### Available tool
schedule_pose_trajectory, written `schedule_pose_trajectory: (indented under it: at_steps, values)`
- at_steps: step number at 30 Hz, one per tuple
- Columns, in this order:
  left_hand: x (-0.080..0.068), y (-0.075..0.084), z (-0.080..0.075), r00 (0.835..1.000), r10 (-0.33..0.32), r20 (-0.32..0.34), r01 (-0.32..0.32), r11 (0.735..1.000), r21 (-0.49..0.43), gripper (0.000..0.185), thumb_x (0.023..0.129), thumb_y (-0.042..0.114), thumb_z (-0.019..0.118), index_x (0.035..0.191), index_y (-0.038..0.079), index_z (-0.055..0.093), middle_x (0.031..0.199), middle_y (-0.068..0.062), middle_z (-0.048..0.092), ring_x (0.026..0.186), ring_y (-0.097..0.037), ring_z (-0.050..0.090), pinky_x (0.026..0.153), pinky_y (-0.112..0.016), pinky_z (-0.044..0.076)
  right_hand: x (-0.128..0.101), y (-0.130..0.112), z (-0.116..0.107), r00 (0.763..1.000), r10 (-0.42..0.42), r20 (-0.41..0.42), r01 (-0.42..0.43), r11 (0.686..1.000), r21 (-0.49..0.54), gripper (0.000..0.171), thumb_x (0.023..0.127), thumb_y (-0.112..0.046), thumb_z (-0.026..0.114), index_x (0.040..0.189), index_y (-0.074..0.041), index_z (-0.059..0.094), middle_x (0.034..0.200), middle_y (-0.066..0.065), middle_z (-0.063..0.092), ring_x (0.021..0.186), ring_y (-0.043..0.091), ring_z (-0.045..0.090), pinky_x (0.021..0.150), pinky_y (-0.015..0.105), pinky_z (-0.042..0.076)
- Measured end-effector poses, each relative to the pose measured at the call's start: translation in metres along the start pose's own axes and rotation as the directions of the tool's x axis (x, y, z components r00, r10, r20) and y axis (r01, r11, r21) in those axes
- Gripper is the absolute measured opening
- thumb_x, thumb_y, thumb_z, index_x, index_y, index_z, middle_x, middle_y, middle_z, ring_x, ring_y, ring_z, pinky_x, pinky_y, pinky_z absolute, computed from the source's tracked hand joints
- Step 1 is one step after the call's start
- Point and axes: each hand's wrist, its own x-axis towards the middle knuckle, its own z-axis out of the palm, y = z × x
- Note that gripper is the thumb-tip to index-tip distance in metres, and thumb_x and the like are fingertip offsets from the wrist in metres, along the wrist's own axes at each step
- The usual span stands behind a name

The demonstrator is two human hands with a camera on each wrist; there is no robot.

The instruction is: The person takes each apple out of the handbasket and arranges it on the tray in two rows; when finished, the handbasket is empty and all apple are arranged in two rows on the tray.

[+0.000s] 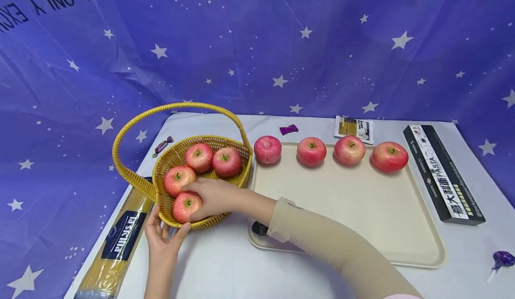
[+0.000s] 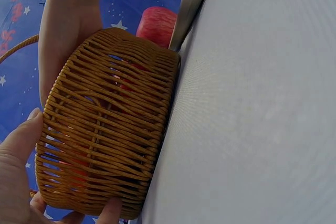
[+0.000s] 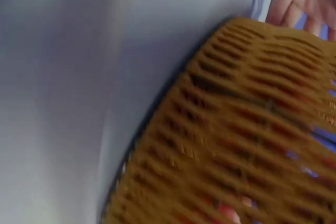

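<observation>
A yellow wicker basket point(image 1: 231, 209) with a tall hoop handle stands at the left. Several red apples lie inside, two of them at the back point(image 1: 199, 157) and one at the left point(image 1: 177, 178). My right hand point(image 1: 215, 196) reaches in from the right and grips the nearest apple point(image 1: 186, 206), thumb on its near side, fingers over its top. With its thumb at the rim and fingers spread round the outer wall, my left hand point(image 1: 162, 241) holds the basket's near-left end. In the left wrist view the wicker side point(image 2: 105, 124) hides most of the apples.
A beige tray point(image 1: 342, 200) lies to the right, with several apples point(image 1: 350, 150) along its far edge. Around it are a black pasta box point(image 1: 442, 174), a flat packet point(image 1: 354, 129), a purple candy point(image 1: 288, 129) and a lollipop point(image 1: 503, 259). A spaghetti pack point(image 1: 120, 241) lies left of the basket.
</observation>
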Motion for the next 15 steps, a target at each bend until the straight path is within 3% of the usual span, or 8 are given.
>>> schedule_pose_trajectory:
  at_steps: [4,15]
  values:
    - [-0.0017,0.0001,-0.0003,1.0,-0.001,0.001,0.001,1.0,-0.009,0.083,0.087,-0.008,0.064,0.148,0.02,0.016,0.154,-0.008,0.014,0.138,-0.03,0.02,0.091,-0.01,0.041,0.0085,-0.0024,0.0096,1.0,0.021,0.018,-0.021,1.0,-0.008,0.071,0.079,-0.046,0.074,0.141,-0.022,0.048,0.131,-0.004,0.054,0.114,0.007,0.053,0.094,0.021,0.044]
    - [0.0,0.0001,-0.001,1.0,-0.025,0.003,0.025,1.0,0.006,0.087,0.087,-0.009,0.064,0.15,0.024,0.014,0.156,-0.006,0.012,0.138,-0.029,0.019,0.107,-0.025,0.034,0.008,-0.0004,0.0119,0.998,0.024,-0.05,-0.025,1.0,-0.014,0.071,0.075,-0.047,0.076,0.136,-0.022,0.051,0.123,-0.004,0.057,0.106,0.008,0.057,0.087,0.021,0.047]
